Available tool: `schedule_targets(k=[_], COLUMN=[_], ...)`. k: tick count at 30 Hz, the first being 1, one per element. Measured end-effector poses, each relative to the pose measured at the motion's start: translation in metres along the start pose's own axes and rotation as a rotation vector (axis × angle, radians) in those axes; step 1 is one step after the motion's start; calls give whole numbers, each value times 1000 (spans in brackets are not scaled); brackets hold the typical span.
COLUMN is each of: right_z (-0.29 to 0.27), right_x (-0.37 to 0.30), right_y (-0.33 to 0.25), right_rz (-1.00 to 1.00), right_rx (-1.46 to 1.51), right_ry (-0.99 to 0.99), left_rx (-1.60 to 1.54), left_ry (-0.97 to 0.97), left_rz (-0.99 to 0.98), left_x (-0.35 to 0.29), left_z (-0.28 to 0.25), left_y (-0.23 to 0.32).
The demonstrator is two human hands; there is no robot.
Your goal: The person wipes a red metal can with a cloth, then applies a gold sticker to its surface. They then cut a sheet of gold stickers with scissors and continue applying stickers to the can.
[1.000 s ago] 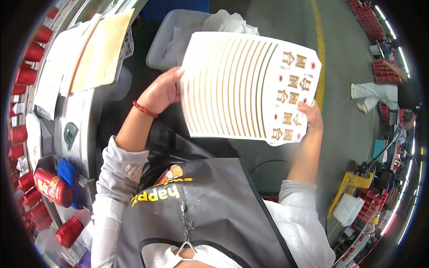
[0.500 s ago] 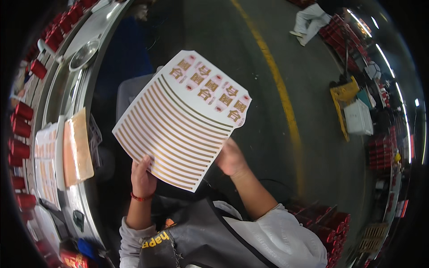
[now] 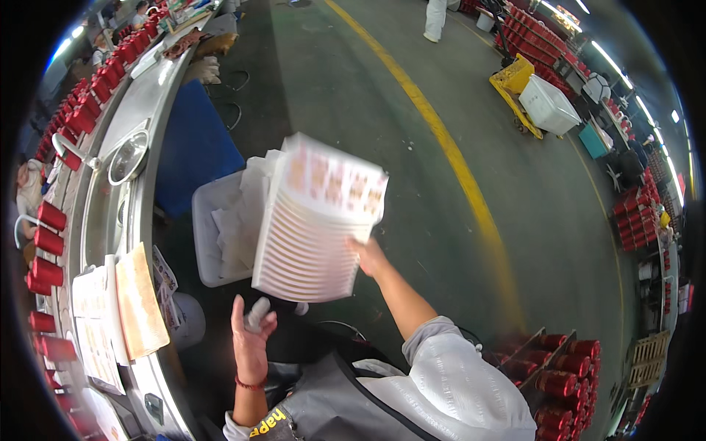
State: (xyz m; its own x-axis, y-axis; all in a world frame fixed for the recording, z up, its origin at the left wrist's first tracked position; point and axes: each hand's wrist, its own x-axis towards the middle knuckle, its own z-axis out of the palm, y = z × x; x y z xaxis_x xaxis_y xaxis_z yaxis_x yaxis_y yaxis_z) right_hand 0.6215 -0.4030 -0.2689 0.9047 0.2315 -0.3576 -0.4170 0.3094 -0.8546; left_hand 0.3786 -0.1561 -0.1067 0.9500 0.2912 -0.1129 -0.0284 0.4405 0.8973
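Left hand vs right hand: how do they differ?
Grip: the right hand pinches the right edge of the striped printed sheet; the left hand is open, apart from it.
Wrist: the left wears a red bracelet; none shows on the right.
Finger: the left has a pale grey covering on one; none is visible on the right.
Shared: bare forearms.

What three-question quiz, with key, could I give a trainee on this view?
1. The right hand holds:
A) a red can
B) a printed sheet
C) a tap

2. True or false: the left hand is also closed on the printed sheet.

3. Fill in: right of the printed sheet, a ____ line runs along the floor.

Key:
1. B
2. False; the left hand is open, with fingers spread.
3. yellow
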Motion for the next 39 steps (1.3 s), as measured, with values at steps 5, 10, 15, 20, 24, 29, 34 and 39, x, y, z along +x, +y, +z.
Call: schedule_targets(k=[5,10,15,20,24,29,34,39], right_z=[-83,-86,-29,75,168,231,291,349], right_x=[-29,-45,-67,-92,-115,-132,-161,-161], right_y=[92,9,-69,-74,-71,-53,-43,-20], right_rz=[266,178,50,48,-9,-24,2,30], right_rx=[-358,19,334,416,437,345,333,240], right_ry=[272,57,-93,-311,-501,-635,-681,-820], left_rx=[163,-46,-112,-8,186,254,166,121], left_ry=[200,243,158,-12,-139,45,185,255], left_rz=[-134,-206,-196,-47,183,307,443,530], left_x=[-51,-70,-73,-79,-90,-110,-121,-132], left_z=[-27,-40,-36,-41,-37,-60,-97,-160], left_y=[-9,-17,-17,13,54,63,59,38])
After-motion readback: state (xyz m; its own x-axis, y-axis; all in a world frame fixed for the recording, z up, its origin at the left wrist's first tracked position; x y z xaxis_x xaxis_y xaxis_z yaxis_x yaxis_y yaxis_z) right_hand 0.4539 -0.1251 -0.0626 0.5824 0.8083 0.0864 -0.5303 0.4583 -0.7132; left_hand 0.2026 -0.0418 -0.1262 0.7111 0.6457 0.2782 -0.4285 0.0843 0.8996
